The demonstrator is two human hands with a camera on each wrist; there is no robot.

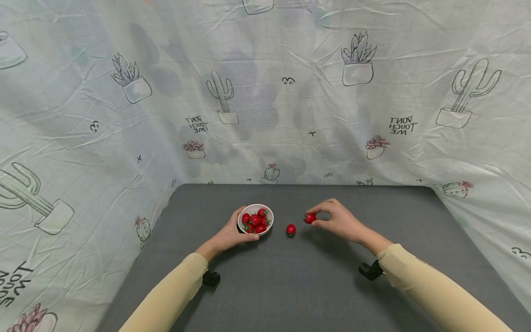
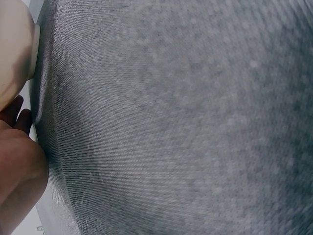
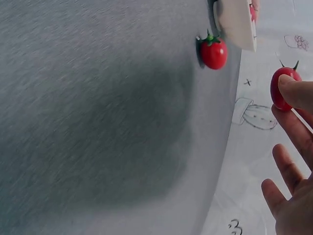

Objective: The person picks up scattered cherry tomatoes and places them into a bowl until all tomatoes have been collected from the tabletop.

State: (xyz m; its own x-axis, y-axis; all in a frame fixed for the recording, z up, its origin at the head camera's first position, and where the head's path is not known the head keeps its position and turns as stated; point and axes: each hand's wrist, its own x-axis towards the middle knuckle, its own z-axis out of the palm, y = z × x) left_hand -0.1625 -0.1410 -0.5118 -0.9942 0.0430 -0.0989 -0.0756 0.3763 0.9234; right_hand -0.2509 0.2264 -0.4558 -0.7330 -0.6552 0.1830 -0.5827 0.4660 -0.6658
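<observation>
A white bowl [image 1: 269, 213] holds several red cherry tomatoes [image 1: 255, 220] with green stems. My left hand [image 1: 233, 232] grips the bowl from its left side, thumb along the near rim and fingers around the far side. In the left wrist view only the bowl's pale outer wall [image 2: 14, 54] and part of the hand show. My right hand [image 1: 341, 222] pinches one cherry tomato [image 3: 282, 90] between thumb and fingers, raised over the table. Another cherry tomato [image 1: 291, 230] lies on the table between the bowl and my right hand, its stem towards me.
The table [image 1: 274, 286] has a dark grey cloth-like top. Behind it and along the sides hangs a pale curtain [image 1: 265, 101] printed with potted cacti and lettering. A black wrist mount [image 1: 371, 270] sits under the right sleeve, another black mount [image 1: 211, 278] under the left.
</observation>
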